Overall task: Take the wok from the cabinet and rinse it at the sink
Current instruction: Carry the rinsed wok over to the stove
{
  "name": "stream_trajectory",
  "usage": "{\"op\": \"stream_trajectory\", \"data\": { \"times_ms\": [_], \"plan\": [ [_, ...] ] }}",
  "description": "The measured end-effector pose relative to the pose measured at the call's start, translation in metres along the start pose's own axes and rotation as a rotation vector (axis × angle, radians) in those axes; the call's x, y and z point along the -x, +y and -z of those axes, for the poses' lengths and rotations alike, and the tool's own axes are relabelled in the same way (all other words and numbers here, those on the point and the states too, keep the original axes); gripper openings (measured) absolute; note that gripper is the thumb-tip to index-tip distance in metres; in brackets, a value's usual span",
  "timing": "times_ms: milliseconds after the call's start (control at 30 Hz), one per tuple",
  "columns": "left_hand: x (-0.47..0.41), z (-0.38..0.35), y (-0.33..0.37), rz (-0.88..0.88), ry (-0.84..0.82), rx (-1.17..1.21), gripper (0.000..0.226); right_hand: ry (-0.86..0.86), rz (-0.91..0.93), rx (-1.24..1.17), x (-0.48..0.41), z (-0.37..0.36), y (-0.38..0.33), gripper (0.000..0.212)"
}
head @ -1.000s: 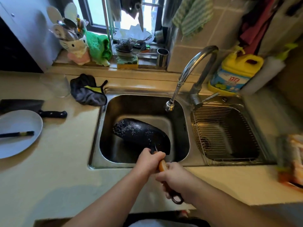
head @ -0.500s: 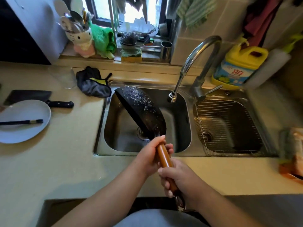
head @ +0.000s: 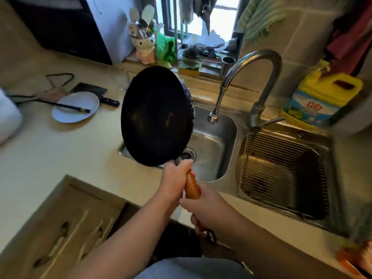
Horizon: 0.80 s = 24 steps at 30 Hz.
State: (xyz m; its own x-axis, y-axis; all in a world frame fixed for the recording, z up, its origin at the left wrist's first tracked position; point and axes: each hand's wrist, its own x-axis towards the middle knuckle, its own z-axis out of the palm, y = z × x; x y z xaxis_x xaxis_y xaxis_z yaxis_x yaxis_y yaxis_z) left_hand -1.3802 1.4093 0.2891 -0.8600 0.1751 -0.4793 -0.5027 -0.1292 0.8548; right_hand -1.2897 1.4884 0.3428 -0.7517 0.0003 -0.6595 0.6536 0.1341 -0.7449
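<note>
The black wok (head: 156,115) is raised above the left edge of the left sink basin (head: 217,137), tilted almost upright with its dark inside facing me. Its brown wooden handle (head: 192,186) points down toward me. My left hand (head: 177,176) grips the handle just below the pan. My right hand (head: 203,208) grips the handle's lower end. The curved steel faucet (head: 251,67) stands to the right of the wok, and no water is visible at its spout.
A wire rack lies in the right basin (head: 281,174). A yellow detergent bottle (head: 320,101) stands behind it. On the counter to the left are a white plate (head: 75,106) with chopsticks and a cleaver (head: 94,92). Below the counter, cabinet drawers (head: 60,234) are in view.
The wok has come up out of the basin, swung left and turned from lying face down to nearly upright with its inside toward me. Both hands stayed on the handle.
</note>
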Motion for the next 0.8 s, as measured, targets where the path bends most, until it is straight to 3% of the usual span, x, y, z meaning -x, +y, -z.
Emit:
{"op": "stream_trajectory", "data": {
  "times_ms": [100,333,500,633,800],
  "plan": [
    [0.025,0.007,-0.002,-0.059,0.092,-0.033,0.016,-0.127,0.142,0.032,0.013,-0.001,0.010,0.019],
    [0.087,0.053,-0.010,-0.201,0.299,-0.108,0.015,-0.515,0.094,-0.044,0.032,-0.016,0.017,0.019],
    [0.141,0.099,-0.021,-0.201,0.453,-0.076,0.033,-0.763,0.117,-0.025,0.044,-0.056,0.024,0.022],
    [0.188,0.139,-0.033,-0.232,0.575,0.018,0.027,-0.942,0.034,-0.015,0.059,-0.099,0.029,0.015],
    [0.252,0.194,-0.056,-0.269,0.714,0.137,0.018,-1.035,-0.097,0.038,0.091,-0.175,0.048,0.017]
  ]
}}
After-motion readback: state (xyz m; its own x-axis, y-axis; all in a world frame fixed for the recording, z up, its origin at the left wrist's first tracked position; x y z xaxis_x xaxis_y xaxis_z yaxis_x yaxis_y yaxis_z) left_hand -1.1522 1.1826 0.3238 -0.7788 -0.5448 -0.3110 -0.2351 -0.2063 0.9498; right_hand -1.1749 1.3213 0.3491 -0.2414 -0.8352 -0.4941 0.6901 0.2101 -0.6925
